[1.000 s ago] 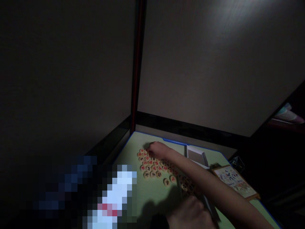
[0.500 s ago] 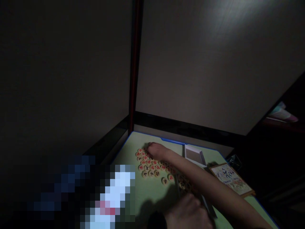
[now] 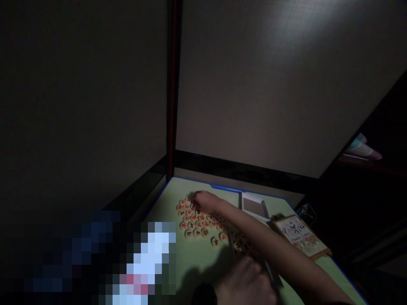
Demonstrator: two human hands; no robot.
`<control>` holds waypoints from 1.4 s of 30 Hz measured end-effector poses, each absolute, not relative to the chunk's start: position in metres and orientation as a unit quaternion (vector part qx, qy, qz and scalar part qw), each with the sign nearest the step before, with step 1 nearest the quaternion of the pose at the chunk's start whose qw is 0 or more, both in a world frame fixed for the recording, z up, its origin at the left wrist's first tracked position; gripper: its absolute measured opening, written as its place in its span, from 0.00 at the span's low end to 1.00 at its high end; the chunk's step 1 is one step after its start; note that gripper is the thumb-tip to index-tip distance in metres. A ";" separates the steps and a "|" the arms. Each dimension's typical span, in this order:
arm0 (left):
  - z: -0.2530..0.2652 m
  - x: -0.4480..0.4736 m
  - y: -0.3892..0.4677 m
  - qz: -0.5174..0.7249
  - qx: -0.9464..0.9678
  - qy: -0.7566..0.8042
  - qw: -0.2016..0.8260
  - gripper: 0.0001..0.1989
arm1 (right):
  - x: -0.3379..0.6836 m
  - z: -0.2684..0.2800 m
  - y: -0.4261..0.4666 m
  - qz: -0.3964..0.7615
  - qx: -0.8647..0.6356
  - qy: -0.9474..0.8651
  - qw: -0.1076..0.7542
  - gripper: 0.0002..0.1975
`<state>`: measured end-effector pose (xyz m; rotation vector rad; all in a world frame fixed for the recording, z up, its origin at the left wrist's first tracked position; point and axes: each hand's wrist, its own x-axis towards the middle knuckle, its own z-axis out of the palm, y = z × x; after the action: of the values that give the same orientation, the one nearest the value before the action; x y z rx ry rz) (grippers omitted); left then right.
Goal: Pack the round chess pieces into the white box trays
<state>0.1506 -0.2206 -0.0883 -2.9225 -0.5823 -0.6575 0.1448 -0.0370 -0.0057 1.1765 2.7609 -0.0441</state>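
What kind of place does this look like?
Probably a room in a home, though the dim picture can't settle it. A small blue-edged green table sits in the corner of plain walls, with round character-marked game pieces spread on it.

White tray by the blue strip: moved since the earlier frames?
No. The white tray sits at the same spot by the right end of the blue strip; the camera view itself shifted.

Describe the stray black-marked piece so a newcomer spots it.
On the green table, find the spread of round pieces. Just off its near side, two lie apart: the red-marked piece and, left of it, the black-marked piece. Black lettering singles it out.
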 end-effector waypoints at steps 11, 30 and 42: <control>-0.056 0.138 -0.222 -0.180 -0.967 -0.178 0.007 0.11 | 0.217 0.017 -0.040 -0.056 0.460 0.886 0.008 0.15; -0.063 0.138 -0.220 -0.162 -0.965 -0.204 0.014 0.11 | 0.301 -0.019 -0.108 -0.157 0.504 0.841 -0.118 0.14; -0.066 0.139 -0.221 -0.216 -0.953 -0.208 0.038 0.13 | 0.297 -0.024 -0.105 -0.165 0.516 0.831 -0.126 0.10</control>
<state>0.1388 -0.2212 -0.0664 -2.9231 -0.6381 -0.6635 0.2969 -0.1053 -0.0238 1.7673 2.8428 -0.5632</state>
